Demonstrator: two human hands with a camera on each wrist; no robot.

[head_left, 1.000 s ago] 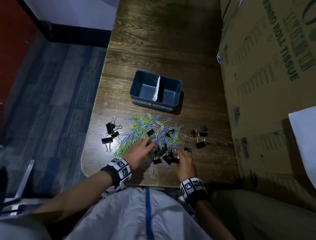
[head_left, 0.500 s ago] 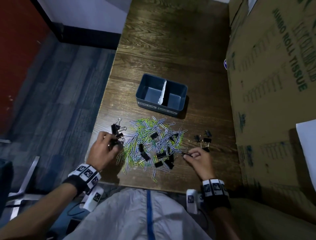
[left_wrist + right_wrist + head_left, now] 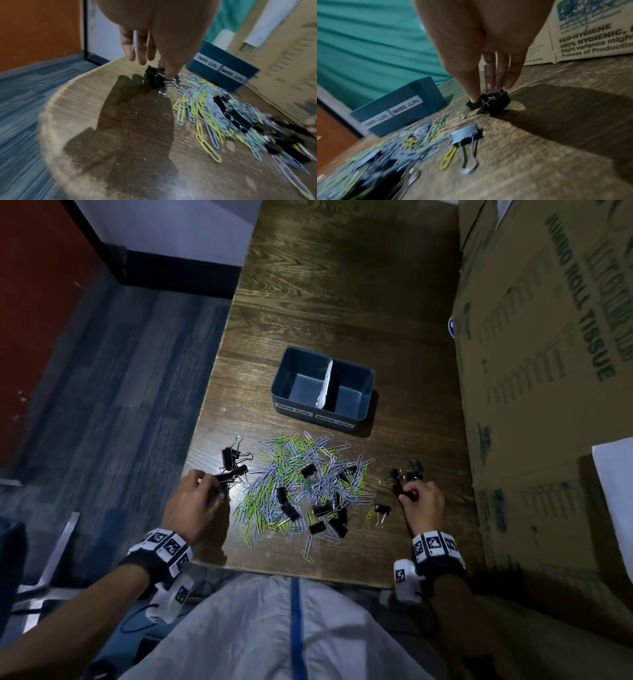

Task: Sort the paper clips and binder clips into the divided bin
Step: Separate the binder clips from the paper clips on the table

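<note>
The dark blue plastic divided bin (image 3: pixel 356 409) sits mid-table, long axis left to right, open top up, both halves bare. Nearer lies a heap of yellow and pale-blue wire paper clips (image 3: pixel 291 484). The left hand (image 3: pixel 191 505) pinches black metal binder clips (image 3: pixel 155 79) at left; the right hand (image 3: pixel 423 503) pinches another black binder clip (image 3: pixel 494 103) at right, on the grained wooden table (image 3: pixel 342 302).

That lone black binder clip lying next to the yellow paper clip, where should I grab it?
Pinch the lone binder clip by its black body, coming from above. Its wire handles lie flat on the table, too low to catch easily.
</note>
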